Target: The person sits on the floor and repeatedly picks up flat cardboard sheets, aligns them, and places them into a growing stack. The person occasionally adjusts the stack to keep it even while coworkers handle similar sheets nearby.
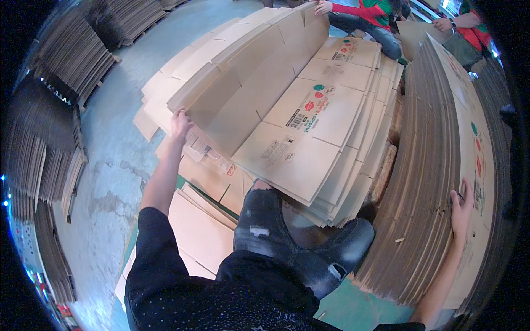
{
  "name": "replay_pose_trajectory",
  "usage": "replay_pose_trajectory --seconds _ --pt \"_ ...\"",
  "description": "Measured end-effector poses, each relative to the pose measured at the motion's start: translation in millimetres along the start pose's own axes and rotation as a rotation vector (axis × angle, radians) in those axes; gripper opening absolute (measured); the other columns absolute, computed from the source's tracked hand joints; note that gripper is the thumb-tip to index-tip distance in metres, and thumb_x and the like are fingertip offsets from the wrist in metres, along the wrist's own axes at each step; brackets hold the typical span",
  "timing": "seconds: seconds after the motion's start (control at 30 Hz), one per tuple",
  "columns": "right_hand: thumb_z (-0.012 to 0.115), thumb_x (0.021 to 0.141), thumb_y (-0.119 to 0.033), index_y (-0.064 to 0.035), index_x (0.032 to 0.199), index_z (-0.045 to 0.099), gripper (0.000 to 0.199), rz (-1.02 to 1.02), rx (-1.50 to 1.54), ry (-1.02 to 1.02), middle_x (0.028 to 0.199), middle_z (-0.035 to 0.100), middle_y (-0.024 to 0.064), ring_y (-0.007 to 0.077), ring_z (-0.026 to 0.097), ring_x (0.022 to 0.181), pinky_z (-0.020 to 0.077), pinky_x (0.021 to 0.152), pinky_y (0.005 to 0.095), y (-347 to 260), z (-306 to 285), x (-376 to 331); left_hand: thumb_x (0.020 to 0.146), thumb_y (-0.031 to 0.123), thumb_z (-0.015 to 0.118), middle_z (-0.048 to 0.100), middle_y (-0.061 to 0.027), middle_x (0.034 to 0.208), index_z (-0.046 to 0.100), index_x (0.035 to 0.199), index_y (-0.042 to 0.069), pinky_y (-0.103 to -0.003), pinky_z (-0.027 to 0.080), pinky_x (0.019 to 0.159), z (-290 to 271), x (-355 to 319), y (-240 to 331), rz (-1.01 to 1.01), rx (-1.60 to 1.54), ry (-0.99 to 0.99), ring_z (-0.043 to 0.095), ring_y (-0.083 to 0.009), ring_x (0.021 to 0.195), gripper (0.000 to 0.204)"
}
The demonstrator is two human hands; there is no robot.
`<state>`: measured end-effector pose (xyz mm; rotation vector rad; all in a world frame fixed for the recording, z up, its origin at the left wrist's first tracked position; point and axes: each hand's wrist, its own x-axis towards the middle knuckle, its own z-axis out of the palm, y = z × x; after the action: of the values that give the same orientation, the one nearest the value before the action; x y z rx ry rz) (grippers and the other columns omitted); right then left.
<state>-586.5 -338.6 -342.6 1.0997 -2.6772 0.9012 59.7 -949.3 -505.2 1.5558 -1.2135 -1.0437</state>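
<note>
My left hand (181,124) is closed on the near corner of a raised flattened cardboard box (248,77), which stands tilted up along its length. Beside it lies a pile of flattened boxes (314,118), its top one printed with red and green marks and a barcode. To the right, my right hand (462,212) rests at the edge of an upright row of cardboard sheets (422,165). Its thumb and fingers are apart, against the printed outer sheet (477,143).
A co-worker's hand (323,7) touches the far end of the raised cardboard. Another co-worker's hand (441,24) is at the far right. Dark stacks of cardboard (38,127) line the left side. More sheets (199,220) lie beside my legs.
</note>
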Motion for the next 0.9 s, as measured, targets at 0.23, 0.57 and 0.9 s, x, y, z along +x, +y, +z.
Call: replay_pose_trajectory --seconds 0.23,0.57,0.9 --pt "0.065 0.093 -0.012 -0.0025 0.144 0.046 0.055 -0.023 -0.01 0.024 0.148 0.047 0.0134 0.0281 0.04 0.139 0.0288 0.117 0.0396 5.1 2.9 1.7 0.09 0.017 0.054 0.057 -0.0189 0.13 0.058 0.135 0.014 -0.047 0.051 0.097 -43.1 40.6 -5.1 0.392 0.989 0.202 0.059 -0.0369 0.117 0.045" --pt "0.064 0.093 -0.012 -0.0029 0.143 0.047 0.054 0.001 -0.145 0.014 0.149 0.046 0.0137 0.0286 0.041 0.139 0.0292 0.117 0.0395 -4.8 -2.6 -1.9 0.093 0.023 0.056 0.068 -0.0108 0.114 0.063 0.128 0.018 -0.048 0.053 0.089 -36.7 5.7 -1.4 0.42 0.86 0.276 0.066 -0.0329 0.106 0.036" --pt "0.064 0.094 -0.013 -0.0025 0.144 0.046 0.054 0.01 -0.109 -0.001 0.149 0.046 0.0137 0.0277 0.04 0.14 0.0324 0.116 0.0395 -8.0 -2.2 -1.6 0.091 0.037 0.066 0.074 -0.0092 0.099 0.07 0.111 0.018 -0.041 0.054 0.081 -66.7 31.6 -20.1 0.203 0.685 0.218 0.07 -0.0271 0.091 0.028"
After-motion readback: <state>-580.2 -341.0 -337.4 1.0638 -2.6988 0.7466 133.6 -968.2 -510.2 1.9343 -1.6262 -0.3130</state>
